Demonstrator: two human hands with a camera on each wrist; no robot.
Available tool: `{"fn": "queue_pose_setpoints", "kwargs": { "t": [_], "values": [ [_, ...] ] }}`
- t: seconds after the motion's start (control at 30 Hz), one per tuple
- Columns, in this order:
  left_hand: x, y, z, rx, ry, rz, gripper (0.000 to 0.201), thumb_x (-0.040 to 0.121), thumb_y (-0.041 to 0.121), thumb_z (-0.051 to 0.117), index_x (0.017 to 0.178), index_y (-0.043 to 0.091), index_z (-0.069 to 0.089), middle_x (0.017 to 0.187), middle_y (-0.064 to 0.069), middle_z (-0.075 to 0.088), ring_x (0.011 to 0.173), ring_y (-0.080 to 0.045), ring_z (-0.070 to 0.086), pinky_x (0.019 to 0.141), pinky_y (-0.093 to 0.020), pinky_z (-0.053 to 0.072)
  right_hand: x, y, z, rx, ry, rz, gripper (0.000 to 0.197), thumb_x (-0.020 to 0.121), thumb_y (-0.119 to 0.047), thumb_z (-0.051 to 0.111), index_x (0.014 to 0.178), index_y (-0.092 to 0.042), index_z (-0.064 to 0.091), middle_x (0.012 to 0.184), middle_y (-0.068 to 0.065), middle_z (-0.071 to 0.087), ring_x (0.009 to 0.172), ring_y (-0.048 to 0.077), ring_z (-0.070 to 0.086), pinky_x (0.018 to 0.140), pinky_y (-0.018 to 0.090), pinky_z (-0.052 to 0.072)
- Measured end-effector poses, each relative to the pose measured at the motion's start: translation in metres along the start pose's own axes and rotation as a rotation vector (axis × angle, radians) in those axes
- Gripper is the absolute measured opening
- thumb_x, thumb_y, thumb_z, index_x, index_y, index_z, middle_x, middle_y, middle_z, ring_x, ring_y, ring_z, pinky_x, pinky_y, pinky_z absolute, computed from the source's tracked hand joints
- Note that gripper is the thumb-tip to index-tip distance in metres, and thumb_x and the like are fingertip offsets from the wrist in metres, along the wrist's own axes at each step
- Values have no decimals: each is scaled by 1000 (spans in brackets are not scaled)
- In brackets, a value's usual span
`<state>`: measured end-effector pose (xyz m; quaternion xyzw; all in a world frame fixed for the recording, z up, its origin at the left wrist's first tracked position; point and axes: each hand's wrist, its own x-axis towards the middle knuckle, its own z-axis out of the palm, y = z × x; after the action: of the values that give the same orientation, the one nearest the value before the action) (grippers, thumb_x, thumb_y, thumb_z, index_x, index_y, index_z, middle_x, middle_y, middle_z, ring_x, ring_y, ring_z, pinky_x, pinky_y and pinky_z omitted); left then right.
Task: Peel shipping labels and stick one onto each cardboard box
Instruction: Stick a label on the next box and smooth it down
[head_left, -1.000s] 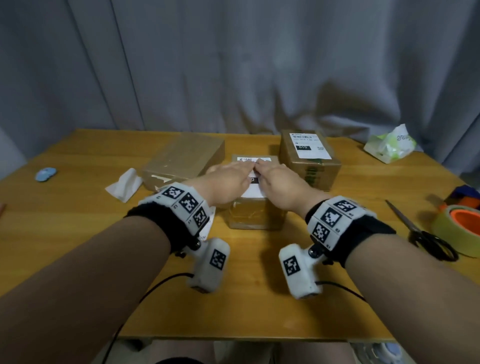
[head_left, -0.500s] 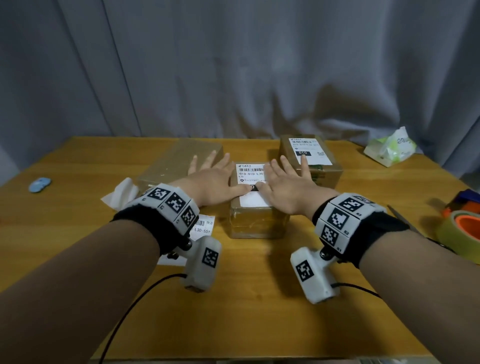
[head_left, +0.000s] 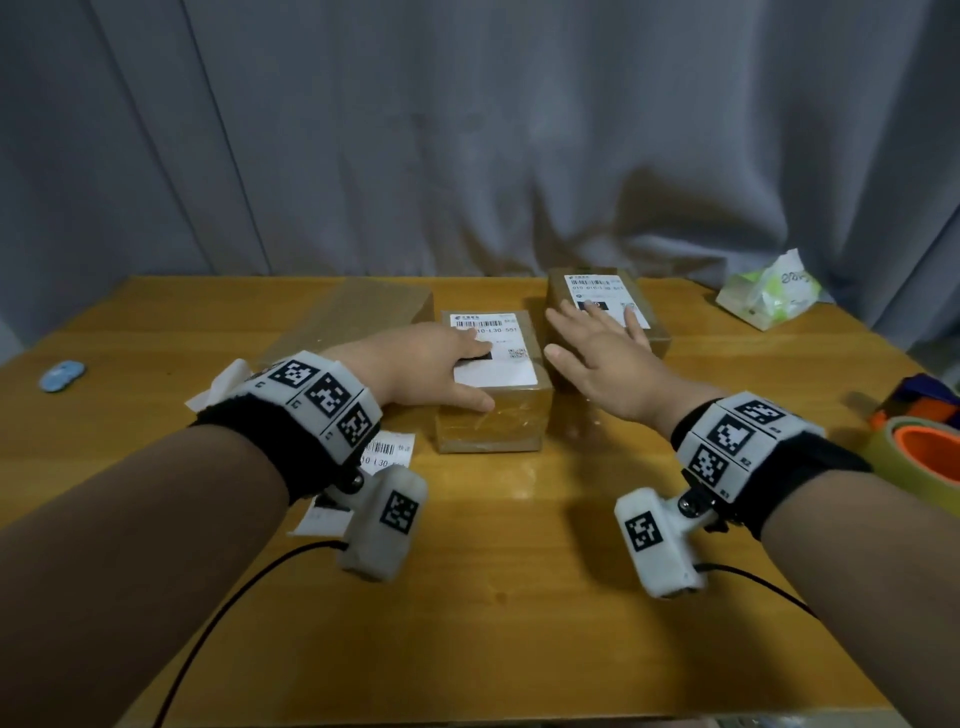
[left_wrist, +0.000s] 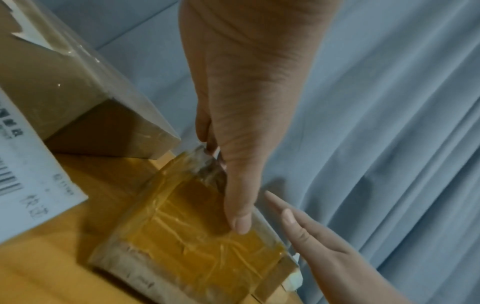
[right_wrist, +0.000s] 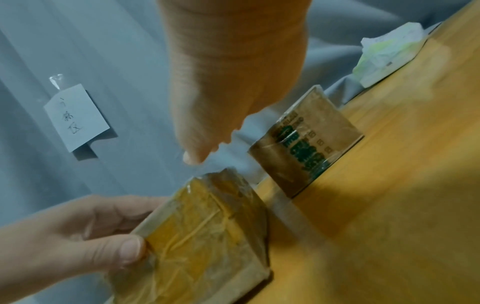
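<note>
Three cardboard boxes stand on the wooden table. The middle box carries a white shipping label. My left hand grips it, fingers on top over the label and thumb pressed on the taped front face. My right hand hovers with fingers spread, just right of that box and partly over the labelled right box; whether it touches is unclear. The flat left box has no label. A sheet of labels lies under my left wrist.
A tape roll sits at the right edge and a tissue pack at the back right. Crumpled white paper and a small blue object lie on the left. A grey curtain hangs behind the table.
Both hands lay flat on the middle box's label. Now the left hand has taken hold of that box, and the right hand has lifted off and moved right toward the right box.
</note>
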<state>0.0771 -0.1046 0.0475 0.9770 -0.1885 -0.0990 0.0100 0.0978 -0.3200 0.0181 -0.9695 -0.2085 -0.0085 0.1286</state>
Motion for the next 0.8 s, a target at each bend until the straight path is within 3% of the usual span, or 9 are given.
{"fn": "queue_pose_setpoints", "kwargs": {
  "t": [0.2,0.47,0.63,0.8],
  "values": [
    [32,-17,-1,15,95,-44,60,92,48,47,146,28,28,154,3,26,137,-21,32,109,-34,29,29,13,-2,-53,-52,108,58,99,-42,32,151,-24,13,161,1,6,148,22,2,118,46,-7],
    [91,-20,3,-95,188,-64,53,92,39,53,141,27,38,153,0,30,137,-23,33,113,-37,27,64,18,1,38,20,135,45,99,-34,34,143,-26,35,147,-1,41,139,22,32,117,50,-1],
    [101,-17,7,-127,237,-50,55,90,37,57,141,23,41,152,-3,32,138,-24,31,113,-37,26,70,20,2,1,51,127,44,97,-30,35,140,-24,39,146,0,42,138,22,31,117,49,0],
    [79,-28,-4,-129,383,-21,55,89,43,55,138,21,44,149,-4,36,136,-26,31,113,-39,25,63,0,-2,22,207,14,44,93,-20,43,136,-19,44,143,1,44,137,21,31,119,41,5]
  ]
}}
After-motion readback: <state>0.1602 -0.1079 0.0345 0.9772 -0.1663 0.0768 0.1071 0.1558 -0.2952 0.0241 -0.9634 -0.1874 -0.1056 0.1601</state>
